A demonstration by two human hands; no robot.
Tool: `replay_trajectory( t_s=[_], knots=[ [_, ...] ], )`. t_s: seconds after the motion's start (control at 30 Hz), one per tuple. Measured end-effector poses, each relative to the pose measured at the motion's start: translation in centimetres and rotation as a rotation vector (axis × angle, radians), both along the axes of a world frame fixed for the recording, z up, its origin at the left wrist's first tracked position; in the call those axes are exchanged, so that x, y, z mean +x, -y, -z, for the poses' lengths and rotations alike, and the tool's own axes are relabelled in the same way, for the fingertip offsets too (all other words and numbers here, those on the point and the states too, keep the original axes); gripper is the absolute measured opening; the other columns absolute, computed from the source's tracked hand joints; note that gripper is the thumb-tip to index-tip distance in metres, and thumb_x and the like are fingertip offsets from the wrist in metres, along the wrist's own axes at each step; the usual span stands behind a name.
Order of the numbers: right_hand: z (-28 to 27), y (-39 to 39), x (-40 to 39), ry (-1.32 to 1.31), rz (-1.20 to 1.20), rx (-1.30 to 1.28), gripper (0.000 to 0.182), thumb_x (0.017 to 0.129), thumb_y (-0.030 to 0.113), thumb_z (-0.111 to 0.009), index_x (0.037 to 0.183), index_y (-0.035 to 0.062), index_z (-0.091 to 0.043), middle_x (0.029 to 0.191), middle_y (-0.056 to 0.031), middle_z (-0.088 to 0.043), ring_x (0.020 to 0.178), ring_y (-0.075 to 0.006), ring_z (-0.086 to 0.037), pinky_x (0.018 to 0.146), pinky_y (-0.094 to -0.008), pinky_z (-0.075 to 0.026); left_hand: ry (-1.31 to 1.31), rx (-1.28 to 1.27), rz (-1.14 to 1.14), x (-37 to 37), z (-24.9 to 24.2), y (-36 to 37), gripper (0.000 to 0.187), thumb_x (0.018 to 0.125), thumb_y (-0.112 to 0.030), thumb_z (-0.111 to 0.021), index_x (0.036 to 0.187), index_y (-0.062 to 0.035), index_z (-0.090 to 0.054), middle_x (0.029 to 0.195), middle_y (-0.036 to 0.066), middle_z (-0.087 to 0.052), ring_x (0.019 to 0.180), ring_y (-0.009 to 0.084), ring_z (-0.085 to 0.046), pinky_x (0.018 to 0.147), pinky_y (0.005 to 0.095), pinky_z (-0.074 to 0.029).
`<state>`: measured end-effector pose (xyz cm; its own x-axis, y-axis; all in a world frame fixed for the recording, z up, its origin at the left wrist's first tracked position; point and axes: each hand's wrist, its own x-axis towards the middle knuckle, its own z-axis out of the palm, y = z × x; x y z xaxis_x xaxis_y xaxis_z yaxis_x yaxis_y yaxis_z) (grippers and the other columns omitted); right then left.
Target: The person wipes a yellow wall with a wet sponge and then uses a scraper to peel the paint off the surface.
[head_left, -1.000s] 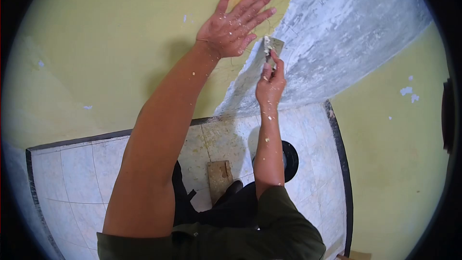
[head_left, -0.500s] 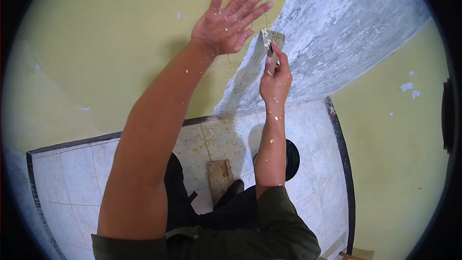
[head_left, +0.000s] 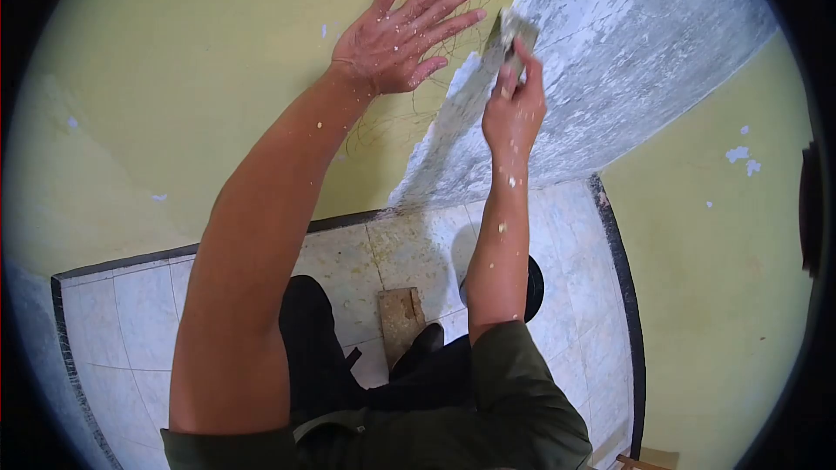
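Note:
My left hand (head_left: 396,39) lies flat with spread fingers against the yellow-green wall (head_left: 218,78), just left of the ragged paint edge. Scribbled lines and an orange smudge show near its fingertips. My right hand (head_left: 515,109) grips a flat metal scraper (head_left: 520,35), its blade at the border between the paint and the bare grey-white surface (head_left: 601,61). Pale chips cling to the blade. Small paint flakes dot both hands and forearms.
Below is a tiled floor (head_left: 566,296) strewn with flakes, edged by dark skirting (head_left: 623,296). A speckled board (head_left: 398,318) lies beside a dark shoe (head_left: 427,344). A black round container (head_left: 534,289) is partly behind my right forearm.
My right hand and the scraper have moved up and to the right along the paint edge. My left hand has shifted slightly left, still spread on the wall.

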<state>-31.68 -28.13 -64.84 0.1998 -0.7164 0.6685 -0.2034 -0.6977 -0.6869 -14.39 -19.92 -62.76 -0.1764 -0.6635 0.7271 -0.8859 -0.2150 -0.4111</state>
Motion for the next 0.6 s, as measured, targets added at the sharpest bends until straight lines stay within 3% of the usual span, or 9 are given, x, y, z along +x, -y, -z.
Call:
replay_trajectory(
  t_s=[0.13,0.2,0.37,0.43,0.5,0.6],
  knots=[
    [7.3,0.4,-1.1,-0.087,0.055,-0.061,0.032,0.103,0.013,-0.054,0.134,0.0109,-0.059,0.088,-0.0156,-0.068,0.069,-0.018,-0.058,0.069,-0.0335,-0.05,-0.001,-0.042,0.004,-0.1,0.0,0.1,0.082,0.086,-0.054,-0.062,0.159,-0.034,-0.03,0.168,-0.004,-0.022,0.154,0.0156,-0.022,0.124,0.0562,-0.001],
    [7.4,-0.4,-0.6,-0.058,0.024,0.066,0.033,0.103,0.012,-0.053,0.135,0.0113,-0.059,0.088,-0.0162,-0.07,0.068,-0.0189,-0.059,0.069,-0.0347,-0.05,-0.03,-0.034,0.043,0.0,0.2,0.0,0.082,0.086,-0.053,-0.061,0.16,-0.0311,-0.03,0.169,-0.004,-0.022,0.154,0.0156,-0.022,0.124,0.0566,0.0],
    [0.7,0.1,-0.2,0.004,0.029,-0.088,0.034,0.102,0.013,-0.053,0.136,0.0112,-0.059,0.09,-0.0185,-0.071,0.068,-0.0242,-0.062,0.068,-0.0377,-0.051,-0.029,-0.017,0.045,-0.1,-0.1,-0.1,0.082,0.087,-0.052,-0.059,0.16,-0.03,-0.029,0.168,-0.004,-0.023,0.154,0.0157,-0.022,0.124,0.0562,-0.001],
    [0.4,-0.6,-1.4,-0.181,0.052,0.06,0.034,0.102,0.013,-0.054,0.136,0.0114,-0.059,0.102,-0.0208,-0.072,0.077,-0.0273,-0.068,0.074,-0.038,-0.053,-0.02,-0.028,0.032,-0.4,-0.2,0.0,0.082,0.087,-0.053,-0.058,0.16,-0.0303,-0.028,0.169,-0.004,-0.022,0.155,0.0157,-0.021,0.124,0.0562,-0.001],
    [6.0,0.8,-1.8,-0.146,0.045,-0.074,0.034,0.103,0.015,-0.054,0.136,0.0136,-0.06,0.115,-0.0205,-0.071,0.09,-0.0308,-0.073,0.08,-0.039,-0.054,0.02,-0.049,-0.008,-0.2,0.1,0.2,0.083,0.087,-0.054,-0.058,0.161,-0.0298,-0.028,0.169,-0.003,-0.021,0.155,0.0158,-0.021,0.124,0.0557,-0.002],
    [6.4,-1.2,-1.2,-0.165,0.035,0.131,0.033,0.103,0.017,-0.054,0.135,0.0117,-0.06,0.114,-0.0197,-0.072,0.088,-0.0293,-0.072,0.079,-0.0388,-0.054,-0.019,-0.038,0.039,-0.1,0.0,0.0,0.083,0.087,-0.052,-0.058,0.161,-0.0289,-0.028,0.169,-0.003,-0.021,0.155,0.0158,-0.021,0.125,0.0556,-0.002]
  ],
)
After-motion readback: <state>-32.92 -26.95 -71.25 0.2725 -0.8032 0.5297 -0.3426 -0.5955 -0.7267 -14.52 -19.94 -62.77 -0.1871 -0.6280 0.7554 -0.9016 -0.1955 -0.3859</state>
